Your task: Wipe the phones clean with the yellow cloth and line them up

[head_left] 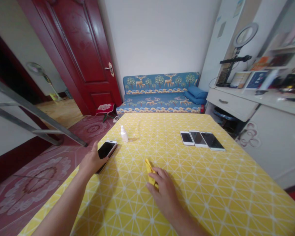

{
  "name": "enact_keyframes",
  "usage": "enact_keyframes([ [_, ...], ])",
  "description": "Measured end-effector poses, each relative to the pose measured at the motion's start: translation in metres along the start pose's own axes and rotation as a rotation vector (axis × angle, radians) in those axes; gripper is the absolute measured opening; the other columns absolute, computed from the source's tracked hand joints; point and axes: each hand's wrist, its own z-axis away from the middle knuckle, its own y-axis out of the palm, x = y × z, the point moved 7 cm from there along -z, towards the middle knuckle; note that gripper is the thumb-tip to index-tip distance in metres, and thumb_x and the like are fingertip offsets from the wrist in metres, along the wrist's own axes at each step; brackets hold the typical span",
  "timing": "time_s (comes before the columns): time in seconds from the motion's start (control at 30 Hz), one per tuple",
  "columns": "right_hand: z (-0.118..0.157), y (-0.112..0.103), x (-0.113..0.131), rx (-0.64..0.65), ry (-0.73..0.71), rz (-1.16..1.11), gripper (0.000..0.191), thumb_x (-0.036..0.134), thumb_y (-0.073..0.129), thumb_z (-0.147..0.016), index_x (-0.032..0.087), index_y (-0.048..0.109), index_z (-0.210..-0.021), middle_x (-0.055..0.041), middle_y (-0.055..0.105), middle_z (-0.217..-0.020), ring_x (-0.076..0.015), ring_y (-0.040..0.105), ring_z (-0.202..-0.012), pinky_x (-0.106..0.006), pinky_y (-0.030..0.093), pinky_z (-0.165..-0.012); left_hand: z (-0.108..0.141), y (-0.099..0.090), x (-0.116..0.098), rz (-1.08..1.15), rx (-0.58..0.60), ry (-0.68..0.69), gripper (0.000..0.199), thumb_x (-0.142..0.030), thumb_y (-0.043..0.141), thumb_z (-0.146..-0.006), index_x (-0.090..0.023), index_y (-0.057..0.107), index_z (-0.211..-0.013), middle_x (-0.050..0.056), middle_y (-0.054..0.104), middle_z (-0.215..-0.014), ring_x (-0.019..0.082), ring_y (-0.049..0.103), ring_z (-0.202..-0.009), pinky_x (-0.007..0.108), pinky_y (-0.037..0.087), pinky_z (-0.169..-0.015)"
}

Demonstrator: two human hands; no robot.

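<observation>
Tilted white smartphone (106,150), folded yellow cloth (149,170)

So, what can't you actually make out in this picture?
Head view:
- Yellow cloth: mostly hidden by the right hand.
- Phone: partly hidden by the left hand.
- White bottle: any label is too small to read.
- Items on the shelf: blurred, cut off by the right edge.

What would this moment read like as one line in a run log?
left hand: holding smartphone | right hand: touching yellow cloth | nearby: white bottle, three phones
</observation>
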Motion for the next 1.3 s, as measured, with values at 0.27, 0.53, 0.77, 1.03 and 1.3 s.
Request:
enact_keyframes([
  [0.27, -0.001, -0.003, -0.004, -0.047, 0.031, -0.012, 0.03, 0.009, 0.058, -0.075, 0.022, 0.069, -0.1, -0.0062, 0.065, -0.104, -0.0212, 0.059, -0.1, -0.035, 0.048, -0.089, 0.015, -0.018, -0.007, 0.026, -0.145, -0.028, 0.105, -0.051, 0.066, -0.063, -0.025, 0.012, -0.15, 0.023, 0.046, -0.131, 0.043, 0.057, -0.108, 0.048, 0.046, -0.079],
  [0.53, -0.003, -0.015, -0.024, -0.257, 0.104, -0.369, 0.039, 0.013, 0.052, -0.075, 0.02, 0.064, -0.111, -0.0063, 0.068, -0.097, -0.0155, 0.064, -0.072, -0.027, 0.053, -0.065, 0.068, 0.007, -0.096, 1.545, 0.295, 0.012, 0.075, -0.036, 0.075, -0.064, -0.023, 0.045, -0.131, 0.003, 0.064, -0.092, 0.013, 0.06, -0.072, 0.024, 0.046, -0.063],
  [0.77, -0.006, -0.05, -0.082, -0.499, 0.424, -0.744, 0.045, 0.032, 0.068, -0.069, 0.014, 0.063, -0.109, -0.0078, 0.069, -0.093, -0.0185, 0.065, -0.076, -0.029, 0.052, -0.066, 0.124, 0.07, -0.198, 1.999, 0.762, -0.161, 0.027, -0.018, 0.075, -0.07, -0.017, 0.062, -0.093, -0.001, 0.066, -0.077, 0.008, 0.061, -0.062, 0.015, 0.046, -0.053],
  [1.03, -0.005, -0.066, -0.102, -0.67, 0.448, -0.886, 0.035, 0.043, 0.07, -0.071, 0.017, 0.065, -0.094, -0.0007, 0.063, -0.078, -0.0122, 0.056, -0.061, -0.022, 0.042, -0.052, 0.152, 0.082, -0.211, 2.049, 1.093, -0.019, 0.049, -0.039, 0.057, -0.085, -0.01, 0.054, -0.125, 0.016, 0.07, -0.107, 0.025, 0.069, -0.093, 0.035, 0.052, -0.082],
  [1.3, 0.0, -0.078, -0.026, -0.504, -0.016, -0.403, 0.013, 0.027, 0.056, -0.089, 0.022, 0.063, -0.099, -0.0045, 0.062, -0.097, -0.0167, 0.06, -0.088, -0.028, 0.05, -0.074, 0.16, 0.087, -0.212, 2.072, 1.067, -0.15, 0.051, -0.052, 0.045, -0.089, -0.01, 0.065, -0.109, 0.011, 0.073, -0.092, 0.023, 0.068, -0.089, 0.034, 0.05, -0.084],
])
